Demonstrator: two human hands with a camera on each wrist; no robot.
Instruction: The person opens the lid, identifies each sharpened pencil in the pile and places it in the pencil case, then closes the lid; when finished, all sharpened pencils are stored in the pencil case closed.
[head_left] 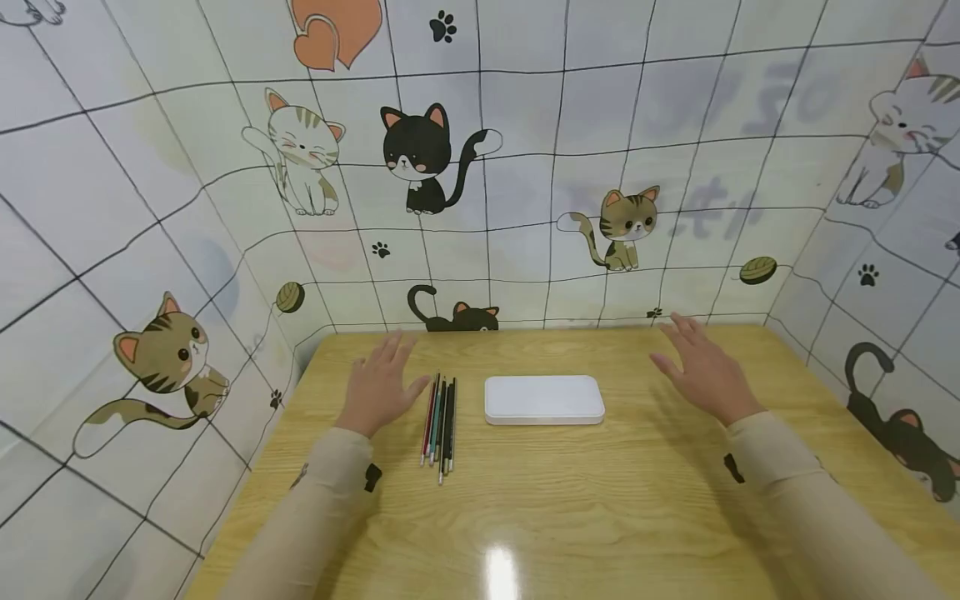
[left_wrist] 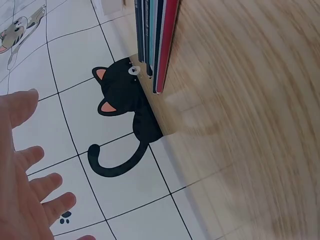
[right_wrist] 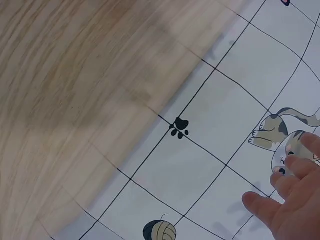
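My left hand [head_left: 377,385] is held over the left part of the table, fingers extended and thumb spread toward a bundle of pencils [head_left: 442,425]. The pencils lie side by side, several of them dark, with a red one [left_wrist: 167,45] and a teal one among them. To their right, a white flat case [head_left: 543,400] with rounded corners lies closed. My right hand [head_left: 705,375] is over the right part of the table, apart from the case, its fingers spread and holding nothing. In the left wrist view the left hand [left_wrist: 25,175] also holds nothing.
The wooden table [head_left: 562,517] meets a wall covering [head_left: 517,192] with printed cats and grid lines at its back edge and sides. Light glares off the tabletop near the front. Both sleeves [head_left: 337,467] are beige, with a small black piece at each wrist.
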